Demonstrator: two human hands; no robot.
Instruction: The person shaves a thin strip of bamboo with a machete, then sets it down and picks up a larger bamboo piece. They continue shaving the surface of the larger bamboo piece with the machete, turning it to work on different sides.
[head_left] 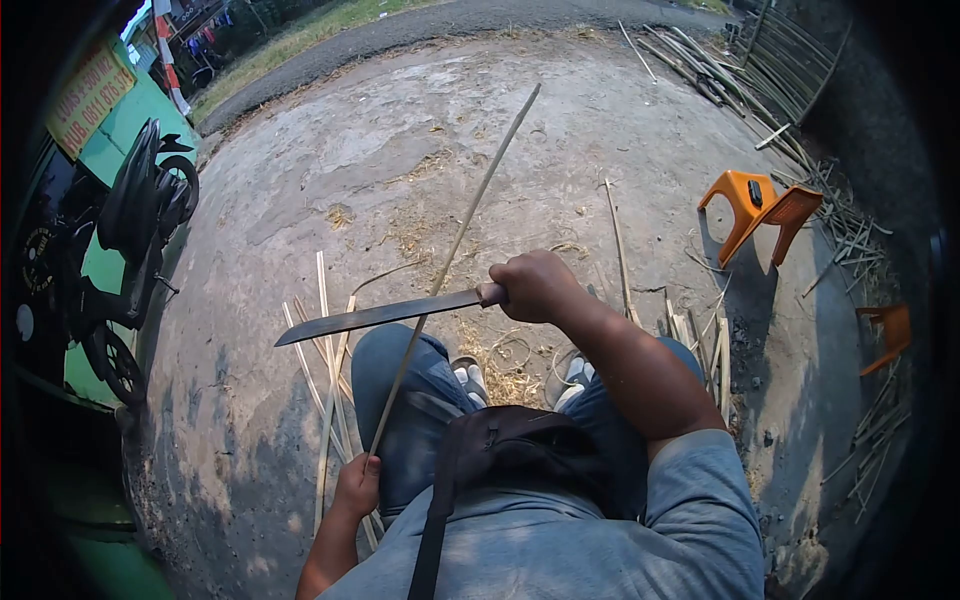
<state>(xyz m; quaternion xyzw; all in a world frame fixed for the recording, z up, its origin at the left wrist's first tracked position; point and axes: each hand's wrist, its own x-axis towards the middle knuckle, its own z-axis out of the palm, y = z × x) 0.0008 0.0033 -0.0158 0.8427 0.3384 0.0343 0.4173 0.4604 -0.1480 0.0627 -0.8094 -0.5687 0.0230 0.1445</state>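
Note:
My right hand [537,287] is closed round the wooden handle of a machete [385,316], whose long dark blade points left across my left knee. In my left hand [357,486], down beside my left thigh, is the lower end of a long thin bamboo strip [470,210]. The strip slants up and away to the right, and the blade crosses it just above the knee. Several pale split strips [325,420] lie on the ground left of my leg. Shavings [510,385] are scattered between my feet.
More bamboo pieces [700,340] lie by my right leg. An orange plastic chair [745,205] with a dark object on its seat stands to the right. Bamboo poles [700,75] are piled at the far right. A motorbike [135,240] is parked along the left side.

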